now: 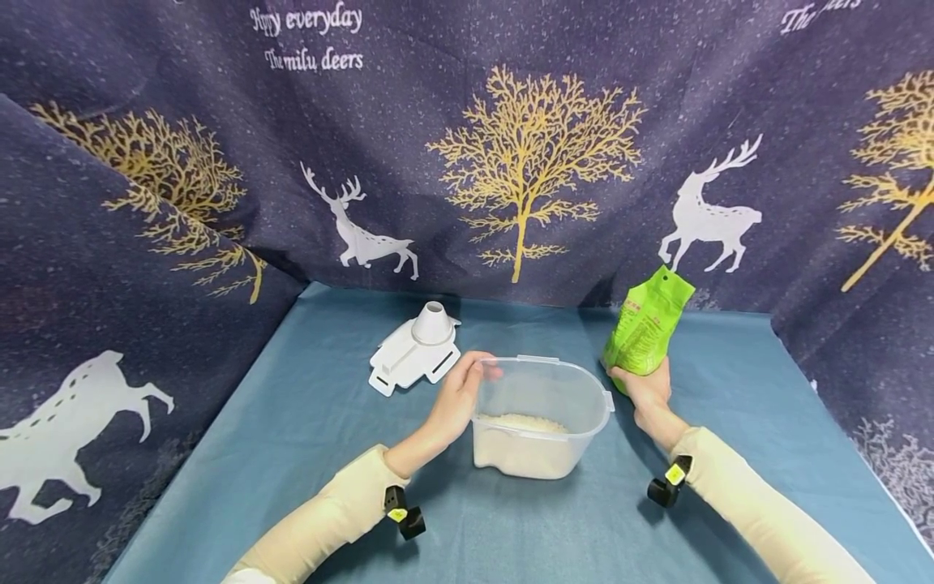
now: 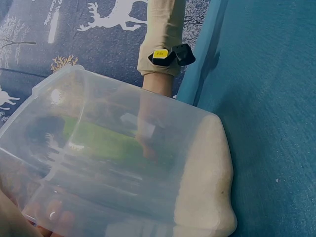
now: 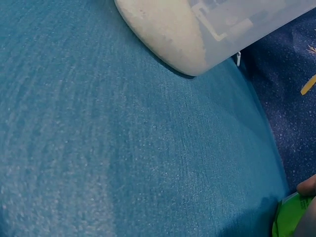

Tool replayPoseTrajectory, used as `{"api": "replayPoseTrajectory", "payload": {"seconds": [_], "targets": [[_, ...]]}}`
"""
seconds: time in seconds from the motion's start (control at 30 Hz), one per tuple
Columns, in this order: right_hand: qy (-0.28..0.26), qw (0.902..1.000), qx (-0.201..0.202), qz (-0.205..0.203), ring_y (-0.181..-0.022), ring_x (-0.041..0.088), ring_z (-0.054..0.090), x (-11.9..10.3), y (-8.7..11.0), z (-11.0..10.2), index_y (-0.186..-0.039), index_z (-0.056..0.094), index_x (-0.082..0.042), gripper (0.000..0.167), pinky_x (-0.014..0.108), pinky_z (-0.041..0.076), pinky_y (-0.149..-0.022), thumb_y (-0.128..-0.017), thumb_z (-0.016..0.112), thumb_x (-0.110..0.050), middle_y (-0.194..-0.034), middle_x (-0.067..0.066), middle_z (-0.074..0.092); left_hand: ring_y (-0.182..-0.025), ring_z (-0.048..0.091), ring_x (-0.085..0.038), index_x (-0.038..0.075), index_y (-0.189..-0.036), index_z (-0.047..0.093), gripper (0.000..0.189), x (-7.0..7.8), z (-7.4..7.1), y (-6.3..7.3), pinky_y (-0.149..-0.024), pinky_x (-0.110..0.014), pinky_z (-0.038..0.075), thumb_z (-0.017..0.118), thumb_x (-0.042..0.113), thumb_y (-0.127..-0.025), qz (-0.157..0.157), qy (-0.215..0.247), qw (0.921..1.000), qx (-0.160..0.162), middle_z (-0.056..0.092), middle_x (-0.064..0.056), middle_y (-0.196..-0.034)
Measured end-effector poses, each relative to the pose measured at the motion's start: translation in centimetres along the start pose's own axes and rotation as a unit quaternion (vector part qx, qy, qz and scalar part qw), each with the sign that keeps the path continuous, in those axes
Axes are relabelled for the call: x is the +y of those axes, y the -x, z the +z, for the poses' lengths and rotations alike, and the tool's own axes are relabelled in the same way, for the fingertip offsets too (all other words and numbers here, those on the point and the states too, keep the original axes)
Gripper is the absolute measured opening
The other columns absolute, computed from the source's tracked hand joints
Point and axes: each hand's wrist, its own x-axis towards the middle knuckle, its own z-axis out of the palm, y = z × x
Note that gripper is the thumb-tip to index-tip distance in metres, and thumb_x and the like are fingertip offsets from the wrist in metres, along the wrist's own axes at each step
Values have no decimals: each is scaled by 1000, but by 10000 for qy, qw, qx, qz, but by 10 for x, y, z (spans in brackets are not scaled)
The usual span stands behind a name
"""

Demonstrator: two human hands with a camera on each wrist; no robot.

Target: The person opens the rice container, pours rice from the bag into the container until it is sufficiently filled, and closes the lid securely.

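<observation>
Presently, the clear container (image 1: 547,389) stands upright on the blue cloth (image 1: 314,487), a bed of pale grain (image 1: 525,422) (rice, by the look of it) lying well short of its rim. Left hand (image 1: 458,397) clamped on the container's left end, fingers curled at the rim. Right hand (image 1: 644,385) closed round the lower part of a green bag (image 1: 649,324), right of the container and apart from it; cannot tell what remains inside. White lid (image 1: 416,349) with its cone-shaped spout (image 1: 433,323) lies behind and left, detached. Judged progress: filling at least partly done; fitting the lid outstanding.
</observation>
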Motion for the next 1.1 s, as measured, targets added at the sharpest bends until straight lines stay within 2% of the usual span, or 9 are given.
{"api": "replayPoseTrajectory", "payload": {"seconds": [0.2, 0.43, 0.83, 1.1], "targets": [[-37, 10000, -46, 12, -125, 30, 43, 1, 4, -2, -143, 32, -7, 82, 42, 31, -113, -72, 74, -1, -138, 15, 45, -105, 63, -41, -7, -116, 55, 29, 0, 1, 0, -102, -51, 43, 34, 8, -104, -9, 44, 10000, 21, 67, -29, -105], [-82, 9999, -89, 37, -123, 29, 43, 2, 7, -4, -143, 32, -6, 81, 41, 32, -111, -73, 73, -1, -137, 15, 45, -106, 64, -39, -4, -116, 57, 29, 1, 1, 0, -103, -48, 42, 34, 7, -103, -175, 84, 9998, 80, 68, -26, -105], [-191, 9997, -144, 53, -122, 30, 44, 4, 12, -4, -142, 32, -6, 79, 41, 36, -108, -74, 72, 1, -136, 15, 44, -106, 64, -38, -5, -115, 57, 28, -1, 2, 0, -102, -44, 44, 36, 9, -103, -162, 52, 9998, 142, 68, -27, -105], [-209, 9995, -223, -22, -123, 30, 44, 5, 17, -6, -142, 32, -6, 79, 41, 36, -106, -75, 71, 1, -137, 15, 43, -106, 64, -40, -5, -115, 57, 28, 0, 3, 1, -103, -50, 42, 35, 7, -103, -146, 168, 9996, 189, 68, -28, -105]]}}
